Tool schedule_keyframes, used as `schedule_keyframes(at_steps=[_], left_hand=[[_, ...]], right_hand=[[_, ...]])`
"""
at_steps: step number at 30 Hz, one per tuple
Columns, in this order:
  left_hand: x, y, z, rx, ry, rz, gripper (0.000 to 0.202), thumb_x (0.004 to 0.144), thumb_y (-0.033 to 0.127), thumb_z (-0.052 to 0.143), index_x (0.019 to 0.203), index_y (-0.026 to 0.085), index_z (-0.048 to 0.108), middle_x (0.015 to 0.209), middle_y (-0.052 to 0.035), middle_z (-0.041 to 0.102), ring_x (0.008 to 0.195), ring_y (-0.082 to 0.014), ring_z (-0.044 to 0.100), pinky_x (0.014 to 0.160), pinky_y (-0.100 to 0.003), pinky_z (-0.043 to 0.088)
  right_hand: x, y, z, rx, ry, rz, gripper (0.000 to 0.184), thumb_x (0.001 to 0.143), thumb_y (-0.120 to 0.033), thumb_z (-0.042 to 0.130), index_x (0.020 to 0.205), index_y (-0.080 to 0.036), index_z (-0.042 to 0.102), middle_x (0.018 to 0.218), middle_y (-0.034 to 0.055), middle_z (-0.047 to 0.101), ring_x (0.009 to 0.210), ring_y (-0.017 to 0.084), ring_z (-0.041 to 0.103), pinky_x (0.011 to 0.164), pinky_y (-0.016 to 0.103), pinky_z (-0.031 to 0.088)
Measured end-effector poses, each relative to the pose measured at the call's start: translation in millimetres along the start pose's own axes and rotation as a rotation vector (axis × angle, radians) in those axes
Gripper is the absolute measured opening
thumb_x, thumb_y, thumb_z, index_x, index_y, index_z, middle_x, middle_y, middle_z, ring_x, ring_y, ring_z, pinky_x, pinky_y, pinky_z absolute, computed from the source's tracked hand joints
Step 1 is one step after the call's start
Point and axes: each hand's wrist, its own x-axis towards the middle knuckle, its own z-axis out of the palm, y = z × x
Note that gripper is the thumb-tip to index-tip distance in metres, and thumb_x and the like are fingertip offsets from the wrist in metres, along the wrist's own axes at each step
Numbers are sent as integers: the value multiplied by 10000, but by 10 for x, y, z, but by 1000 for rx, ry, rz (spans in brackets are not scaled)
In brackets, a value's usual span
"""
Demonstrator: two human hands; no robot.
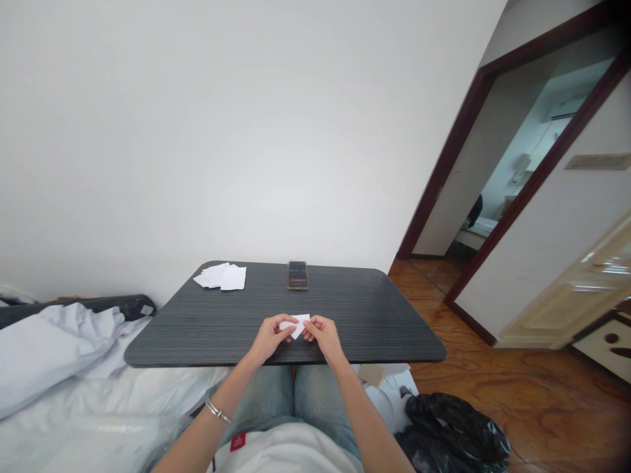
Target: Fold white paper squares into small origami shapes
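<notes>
Between my two hands is a small piece of white paper [298, 325], folded at an angle, just above the near part of the dark table [345, 315]. My left hand [273, 336] pinches its left side between thumb and fingers. On the right edge, my right hand [322, 334] grips the paper with thumb and fingertips. Parts of the paper are covered by my fingers. At the table's far left lies a loose pile of white paper sheets [233, 278].
A phone [298, 275] lies at the table's back edge against the white wall [276, 131]. White bedding [59, 341] is on the left. A black plastic bag [453, 427] sits on the wooden floor [473, 361] at the right, near an open doorway.
</notes>
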Motion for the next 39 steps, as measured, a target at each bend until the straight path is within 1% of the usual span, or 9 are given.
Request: schedule_keyframes(at_steps=[3, 7, 9, 12, 15, 18, 26, 32, 39], left_hand=[[-4, 29, 11, -31, 1, -15, 292, 668, 341, 598, 856, 118, 611, 670, -26, 580, 555, -111, 528, 490, -210, 457], [-14, 88, 8, -179, 40, -77, 377, 739, 424, 484, 889, 98, 602, 699, -62, 591, 601, -138, 567, 500, -217, 464], [-20, 106, -2, -242, 48, -82, 371, 750, 413, 472, 907, 101, 596, 766, -80, 599, 658, -156, 579, 531, -232, 474], [-27, 114, -15, -265, -2, -63, 301, 729, 328, 530, 934, 116, 587, 814, -78, 612, 730, -172, 578, 591, -255, 479], [-27, 107, -16, -239, -47, -49, 287, 702, 270, 569, 943, 114, 581, 830, -86, 630, 784, -187, 575, 628, -265, 471], [-25, 96, -6, -199, -51, -31, 299, 676, 255, 600, 938, 112, 581, 864, -91, 633, 798, -186, 572, 653, -274, 465], [-28, 101, 18, -117, -28, -42, 200, 607, 199, 652, 789, 123, 625, 762, -50, 660, 685, -148, 584, 658, -254, 440], [-47, 130, 28, -86, -11, -58, 174, 655, 211, 601, 799, 124, 641, 745, -53, 668, 645, -144, 584, 644, -255, 443], [-55, 129, 7, 47, 2, 3, 159, 695, 222, 564, 793, 143, 661, 695, -33, 661, 625, -141, 573, 638, -242, 439]], right_hand=[[-12, -11, 3, 12, 13, 1, 231, 665, -345, 605, 564, -147, 545, 483, -2, 598, 380, 82, 497, 382, 176, 367], [-25, -20, -13, 48, 63, -25, 253, 683, -359, 586, 561, -148, 518, 480, -5, 587, 381, 79, 489, 382, 175, 359], [-28, -22, -25, 74, 79, -28, 263, 688, -360, 581, 551, -148, 507, 474, -10, 574, 381, 76, 483, 381, 174, 353], [-28, -21, -36, 118, 96, -25, 271, 700, -358, 568, 544, -149, 496, 460, -23, 550, 378, 70, 470, 383, 173, 347], [-26, -17, -38, 144, 112, -28, 276, 700, -372, 563, 548, -154, 489, 446, -32, 533, 369, 71, 460, 380, 177, 351], [-26, -21, -35, 153, 109, -27, 281, 687, -386, 571, 550, -154, 489, 443, -31, 531, 363, 73, 458, 369, 180, 354], [-41, -61, -41, 185, 94, -11, 266, 688, -356, 580, 540, -156, 485, 431, -46, 521, 356, 65, 451, 374, 172, 340], [-30, -53, -47, 208, 79, -8, 254, 691, -331, 579, 538, -154, 479, 416, -50, 502, 345, 57, 434, 361, 164, 324], [-28, -62, -36, 220, 77, 1, 251, 695, -322, 574, 535, -155, 476, 417, -52, 497, 349, 58, 431, 366, 165, 319]])
